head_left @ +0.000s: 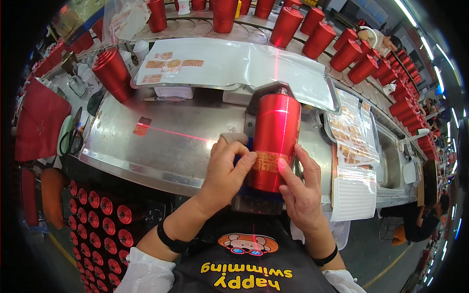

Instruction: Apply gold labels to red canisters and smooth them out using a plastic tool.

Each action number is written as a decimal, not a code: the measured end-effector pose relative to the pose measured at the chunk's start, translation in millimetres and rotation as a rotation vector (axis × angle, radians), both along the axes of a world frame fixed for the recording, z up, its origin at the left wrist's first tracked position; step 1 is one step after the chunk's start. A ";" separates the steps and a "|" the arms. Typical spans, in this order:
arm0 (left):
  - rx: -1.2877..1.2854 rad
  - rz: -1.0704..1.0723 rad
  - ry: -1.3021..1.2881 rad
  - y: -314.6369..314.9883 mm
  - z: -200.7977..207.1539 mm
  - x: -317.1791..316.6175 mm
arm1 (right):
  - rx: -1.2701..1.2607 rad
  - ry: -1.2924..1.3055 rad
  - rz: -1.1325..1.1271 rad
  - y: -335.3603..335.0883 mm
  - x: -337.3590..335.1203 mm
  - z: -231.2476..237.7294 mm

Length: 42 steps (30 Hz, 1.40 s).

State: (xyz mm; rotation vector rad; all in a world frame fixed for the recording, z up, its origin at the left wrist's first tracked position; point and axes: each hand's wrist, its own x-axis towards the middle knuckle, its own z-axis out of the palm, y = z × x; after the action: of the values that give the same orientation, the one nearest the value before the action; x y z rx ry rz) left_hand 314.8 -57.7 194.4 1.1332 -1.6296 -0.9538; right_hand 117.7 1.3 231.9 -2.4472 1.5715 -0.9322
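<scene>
A shiny red metal canister [276,122] lies on a dark stand in front of me, its narrow neck pointing away. Around its near end runs a gold patterned decal band [266,161]. My left hand [225,166] is curled closed at the canister's left, with a small beige pad [233,138] at its fingers and a fingertip touching the band's left part. On the right side, my right hand [302,188] has its fingers stretched out and laid against the canister and the band. A bright red laser line runs lengthwise over the canister; another crosses the bench.
The metal bench [171,127] holds a small red-and-gold decal piece [142,126]. Behind lies a white decal sheet [220,61]; more gold decals [349,132] lie right. A red canister [113,73] stands left, others line the curved conveyor [195,24]. Scissors [73,139] sit left, a sink [390,163] right.
</scene>
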 end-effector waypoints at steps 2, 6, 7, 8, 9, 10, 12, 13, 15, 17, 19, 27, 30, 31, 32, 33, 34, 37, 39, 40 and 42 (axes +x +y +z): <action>-0.037 0.168 -0.095 6.3 8.4 -1.2 | -0.011 0.016 0.005 0.2 -0.6 -1.1; -0.565 -0.031 -0.405 43.4 21.3 -21.6 | -0.021 -0.041 0.011 -1.7 0.8 -2.5; -0.568 -0.014 -0.398 45.5 20.1 -23.7 | -0.018 -0.032 0.008 -2.1 1.1 -2.7; -0.562 -0.008 -0.416 47.0 16.8 -26.3 | -0.018 -0.017 0.012 -1.8 1.1 -2.8; -0.536 -0.011 -0.441 45.7 13.5 -27.6 | -0.015 -0.007 0.012 -1.9 0.9 -2.5; -0.567 -0.005 -0.426 44.2 9.4 -27.8 | -0.007 0.001 0.003 -1.5 0.1 -2.3; -0.587 0.003 -0.399 43.0 1.8 -26.6 | -0.005 0.011 0.012 -0.8 -2.7 -2.3; -0.593 0.005 -0.401 42.4 -1.6 -25.2 | 0.018 0.033 0.009 -0.6 -4.6 -2.4; -0.551 -0.005 -0.382 43.0 -7.5 -20.7 | -0.021 0.012 0.020 -0.8 -8.0 -2.7; -0.506 0.014 -0.350 42.3 -13.5 -16.1 | -0.018 -0.104 0.002 -3.0 -9.7 -1.7; -0.443 0.026 -0.309 37.7 -20.2 -12.7 | -0.035 -0.365 0.003 -6.8 -9.0 2.9; -0.455 0.034 -0.473 28.0 -16.7 -1.2 | -0.008 0.140 0.403 -18.4 -8.1 49.2; -0.537 0.063 -0.479 30.5 -7.8 -5.1 | -0.099 0.220 0.314 -18.3 -4.5 59.0; -0.531 0.064 -0.456 30.3 -6.5 -5.7 | -0.113 0.280 0.310 -19.2 -1.9 62.0; -0.529 0.067 -0.448 29.9 -6.0 -6.4 | -0.087 0.381 0.299 -22.3 1.1 63.7; -0.513 0.077 -0.444 30.3 -6.2 -7.3 | 0.018 0.233 0.467 -22.6 3.4 68.5; -0.503 0.065 -0.425 30.7 -6.9 -8.4 | 0.137 0.165 0.473 -26.8 6.5 71.9; -0.481 0.055 -0.402 31.5 -9.2 -10.3 | 0.365 0.072 0.349 -47.5 11.0 81.8; -0.501 0.065 -0.401 31.5 -10.3 -10.7 | 0.022 0.099 0.095 -55.8 14.0 80.7; -0.507 0.073 -0.402 31.6 -10.5 -10.4 | -0.114 0.223 -0.065 -59.1 15.1 78.4; -0.521 0.086 -0.390 32.0 -11.1 -10.0 | -0.013 0.144 0.419 -53.1 14.7 73.1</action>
State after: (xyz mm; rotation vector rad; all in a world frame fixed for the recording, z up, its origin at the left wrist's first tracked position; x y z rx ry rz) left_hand 304.7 -25.7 183.3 1.0467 -1.9679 -0.2234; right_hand 132.4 -51.7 305.0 -2.7466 1.0159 -0.7085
